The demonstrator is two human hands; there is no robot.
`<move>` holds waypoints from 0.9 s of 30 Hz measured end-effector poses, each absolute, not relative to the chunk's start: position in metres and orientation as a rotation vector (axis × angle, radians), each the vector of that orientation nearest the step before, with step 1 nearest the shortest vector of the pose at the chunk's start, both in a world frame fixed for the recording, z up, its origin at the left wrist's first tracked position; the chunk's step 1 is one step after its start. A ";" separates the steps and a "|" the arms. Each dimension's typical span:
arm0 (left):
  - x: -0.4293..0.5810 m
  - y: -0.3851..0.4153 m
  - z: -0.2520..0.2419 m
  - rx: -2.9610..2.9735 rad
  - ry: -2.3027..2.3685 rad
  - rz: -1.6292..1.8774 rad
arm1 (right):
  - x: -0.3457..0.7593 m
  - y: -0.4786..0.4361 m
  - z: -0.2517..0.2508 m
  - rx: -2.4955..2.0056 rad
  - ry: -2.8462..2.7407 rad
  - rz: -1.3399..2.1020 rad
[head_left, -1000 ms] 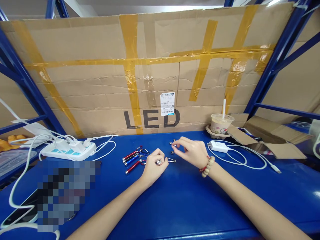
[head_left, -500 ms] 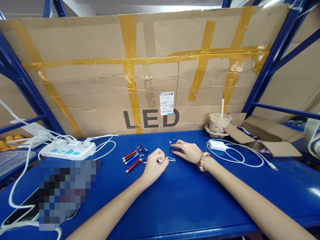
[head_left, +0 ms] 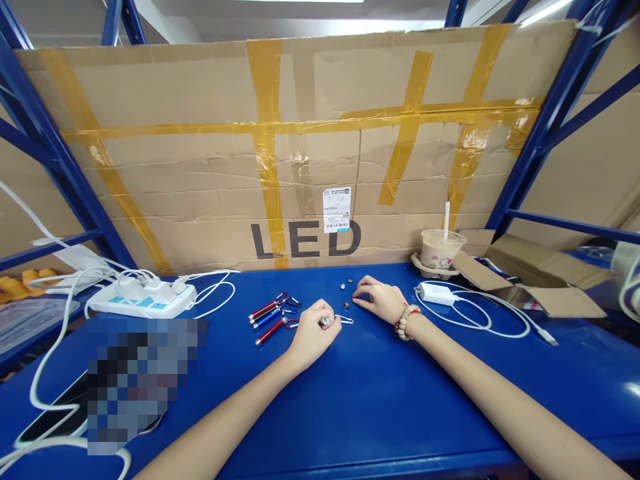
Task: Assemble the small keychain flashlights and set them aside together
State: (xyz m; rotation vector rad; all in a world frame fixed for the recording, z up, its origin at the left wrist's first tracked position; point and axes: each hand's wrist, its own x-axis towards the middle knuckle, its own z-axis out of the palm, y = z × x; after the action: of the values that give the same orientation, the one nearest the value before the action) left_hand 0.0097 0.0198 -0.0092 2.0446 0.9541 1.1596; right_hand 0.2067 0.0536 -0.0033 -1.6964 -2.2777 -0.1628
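My left hand (head_left: 315, 333) is closed round a small silver keychain flashlight; its round end (head_left: 326, 321) shows between the fingers. A silver carabiner clip (head_left: 345, 321) sticks out on the right side of that hand. My right hand (head_left: 381, 300) is just above the table, its thumb and forefinger curved with a gap between them. Left of its fingertips lie small round metal pieces: a dark one (head_left: 346, 305), a shiny one (head_left: 343, 287) and another farther back (head_left: 350, 281). Beside my left hand lie two red keychain flashlights (head_left: 270, 332) and a blue one (head_left: 267, 319), with carabiners.
A white power strip (head_left: 145, 300) with plugs and cables stands at the left, behind a blurred-out patch and a phone (head_left: 55, 413). At the right are a charger (head_left: 435, 292) with cable, a drink cup (head_left: 441, 250) and an opened cardboard box (head_left: 565, 300). A cardboard wall (head_left: 210, 173) closes the back.
My right hand has drawn back slightly from the small metal pieces, and its fingers are more curled. The left hand keeps its hold. The whole view has shifted a little.
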 end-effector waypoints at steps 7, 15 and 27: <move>0.010 0.021 -0.011 2.037 0.963 1.147 | 0.206 0.054 -0.003 -1.703 -2.265 -0.103; 0.010 0.022 -0.012 2.026 0.990 1.178 | 0.204 0.051 0.002 -1.767 -2.187 0.067; 0.010 0.024 -0.014 2.011 1.038 1.188 | 0.160 0.013 0.019 -0.932 -1.967 0.216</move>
State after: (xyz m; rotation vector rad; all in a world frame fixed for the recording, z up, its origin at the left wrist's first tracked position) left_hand 0.0100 0.0238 -0.0136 2.0112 1.0384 1.1878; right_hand 0.1602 0.0134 0.0188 -0.9322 -1.9669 0.2159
